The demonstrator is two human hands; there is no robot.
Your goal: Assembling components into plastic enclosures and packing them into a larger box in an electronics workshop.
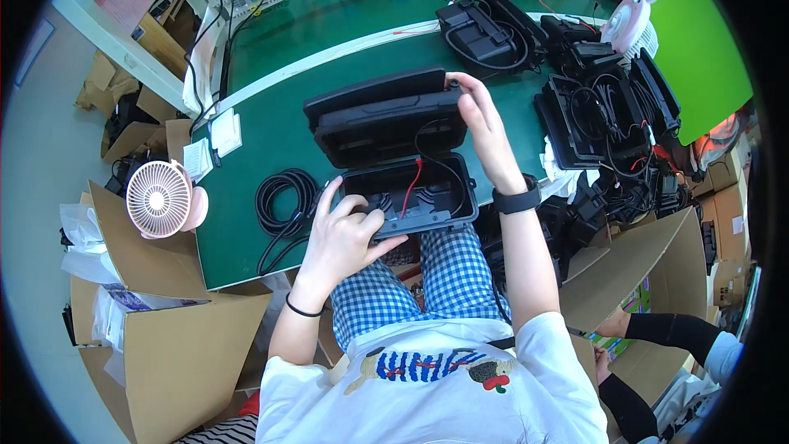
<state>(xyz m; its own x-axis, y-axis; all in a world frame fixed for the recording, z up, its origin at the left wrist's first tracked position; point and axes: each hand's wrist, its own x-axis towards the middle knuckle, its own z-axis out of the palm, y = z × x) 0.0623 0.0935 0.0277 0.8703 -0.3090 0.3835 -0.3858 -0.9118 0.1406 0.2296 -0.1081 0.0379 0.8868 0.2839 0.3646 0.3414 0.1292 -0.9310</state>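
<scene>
A black plastic case lies at the table's near edge, just above my lap, with its hinged lid raised. Inside the tray are a red wire, grey ribbed parts and a thin black cable. My left hand is at the case's front left corner, fingers bent over the wall into the tray and thumb outside along the front; the fingertips are partly hidden. With its fingers curled round the lid's upper right corner, my right hand holds the lid. A coiled black cable rests left of the case.
More black cases with cables stand at the back and right. A pink fan is at the left edge, a white fan at the back right. Cardboard boxes flank me. Another person's arms reach in at lower right.
</scene>
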